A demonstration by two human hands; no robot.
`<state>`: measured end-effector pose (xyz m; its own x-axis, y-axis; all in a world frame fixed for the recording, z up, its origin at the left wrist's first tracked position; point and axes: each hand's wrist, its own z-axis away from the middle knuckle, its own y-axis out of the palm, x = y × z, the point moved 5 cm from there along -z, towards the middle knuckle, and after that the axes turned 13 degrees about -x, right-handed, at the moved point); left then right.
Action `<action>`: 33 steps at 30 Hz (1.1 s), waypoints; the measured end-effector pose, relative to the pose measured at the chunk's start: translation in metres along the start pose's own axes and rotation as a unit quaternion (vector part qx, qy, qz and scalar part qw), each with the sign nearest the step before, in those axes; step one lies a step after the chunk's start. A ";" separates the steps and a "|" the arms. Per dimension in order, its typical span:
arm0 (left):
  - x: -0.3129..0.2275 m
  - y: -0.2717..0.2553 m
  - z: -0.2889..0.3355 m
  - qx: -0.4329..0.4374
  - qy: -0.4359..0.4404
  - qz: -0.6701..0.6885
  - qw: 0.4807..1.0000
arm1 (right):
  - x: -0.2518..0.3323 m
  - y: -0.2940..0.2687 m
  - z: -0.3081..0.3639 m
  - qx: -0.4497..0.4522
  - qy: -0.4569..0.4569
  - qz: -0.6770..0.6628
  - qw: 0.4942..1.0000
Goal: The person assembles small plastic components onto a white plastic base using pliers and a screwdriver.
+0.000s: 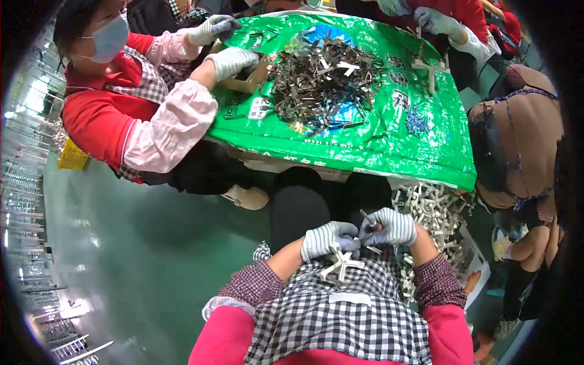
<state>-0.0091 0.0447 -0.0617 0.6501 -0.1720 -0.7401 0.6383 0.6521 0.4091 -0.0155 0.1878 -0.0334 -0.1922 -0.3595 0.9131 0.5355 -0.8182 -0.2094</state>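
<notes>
Both of my hands wear grey-and-white striped gloves and meet above my lap. My right hand (389,226) is closed around a slim, dark, pen-like tool (372,222) with a reddish part; its tip is hidden by the fingers. My left hand (328,239) has its fingers pressed together close to the right fingertips; what they pinch is hidden. Just below it, white star-shaped pieces (342,264) overlap on my checkered apron (340,319), one arm reaching up against the left glove. A small white piece (373,249) shows under my right fingers.
Ahead stands a table under a green printed sheet (243,135), with a heap of dark metal strips (322,82). White parts (435,213) are piled at my right. A masked co-worker's gloved hand (234,62) is over a cardboard box (252,79); other people sit around the table.
</notes>
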 end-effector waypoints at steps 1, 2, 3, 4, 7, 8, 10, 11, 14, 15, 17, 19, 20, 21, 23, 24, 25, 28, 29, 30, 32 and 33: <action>0.000 -0.001 0.000 -0.007 0.003 0.000 1.000 | 0.003 0.001 -0.001 -0.005 -0.015 -0.035 0.999; 0.003 -0.002 -0.001 -0.007 0.001 0.001 1.000 | 0.003 0.001 -0.003 -0.005 -0.014 -0.036 0.999; 0.003 -0.004 -0.002 -0.017 0.000 0.028 0.999 | 0.003 -0.002 -0.006 -0.007 -0.010 -0.026 1.000; 0.002 -0.006 -0.004 -0.026 -0.002 0.056 0.998 | 0.003 -0.004 -0.008 -0.009 -0.005 -0.015 1.000; -0.002 -0.009 -0.008 -0.050 -0.004 0.077 0.996 | 0.000 -0.011 -0.015 -0.025 0.013 -0.007 1.000; -0.004 -0.010 -0.008 -0.059 0.001 0.096 0.994 | 0.002 -0.012 -0.018 -0.033 0.009 -0.019 0.999; -0.005 -0.016 -0.007 -0.064 0.015 0.096 0.993 | 0.006 -0.010 -0.024 -0.035 -0.007 -0.003 0.999; -0.004 -0.018 -0.004 -0.063 0.019 0.082 0.994 | 0.011 -0.008 -0.027 -0.041 -0.024 0.009 0.999; -0.002 -0.013 -0.010 -0.074 0.076 0.060 0.993 | 0.007 -0.010 -0.017 -0.092 -0.046 0.013 0.995; 0.003 -0.012 -0.016 -0.066 0.091 0.031 0.993 | 0.001 -0.012 -0.012 -0.097 -0.040 0.049 0.993; 0.007 -0.011 -0.018 -0.050 0.074 0.020 0.996 | 0.006 -0.010 -0.010 -0.123 -0.007 0.045 0.991; 0.004 -0.008 -0.008 -0.035 0.041 0.060 0.997 | 0.012 -0.005 -0.007 -0.149 0.019 0.002 0.989; 0.009 -0.010 -0.012 -0.060 0.077 0.042 0.994 | 0.010 -0.003 -0.008 -0.143 0.050 0.004 0.988; 0.008 -0.008 -0.010 -0.055 0.076 0.049 0.994 | 0.008 -0.003 -0.008 -0.142 0.034 0.023 0.989; 0.005 -0.009 -0.008 -0.050 0.069 0.048 0.995 | 0.007 -0.005 -0.010 -0.141 0.018 0.039 0.989; 0.001 -0.008 -0.006 -0.051 0.064 0.039 0.996 | 0.008 -0.008 -0.011 -0.147 0.023 0.047 0.988; 0.002 -0.009 -0.009 -0.052 0.075 0.031 0.995 | 0.007 -0.009 -0.010 -0.152 0.029 0.054 0.986; 0.015 -0.012 -0.024 -0.077 0.135 0.018 0.988 | -0.002 -0.011 -0.008 -0.169 0.021 0.047 0.984; 0.021 -0.013 -0.029 -0.079 0.122 0.031 0.989 | 0.001 -0.011 -0.007 -0.174 0.033 0.060 0.982; 0.015 -0.012 -0.025 -0.079 0.121 0.030 0.989 | -0.001 -0.012 -0.008 -0.174 0.033 0.058 0.982; 0.007 -0.009 -0.013 -0.077 0.029 0.042 0.996 | -0.003 -0.011 -0.008 -0.177 -0.008 0.074 0.981; 0.005 -0.010 -0.012 -0.087 0.044 0.033 0.995 | 0.001 -0.012 -0.006 -0.187 -0.020 0.107 0.976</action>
<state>-0.0173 0.0466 -0.0755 0.6444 -0.0649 -0.7620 0.5096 0.7794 0.3646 -0.0274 0.1938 -0.0319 -0.0732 -0.5293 0.8453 0.2210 -0.8351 -0.5038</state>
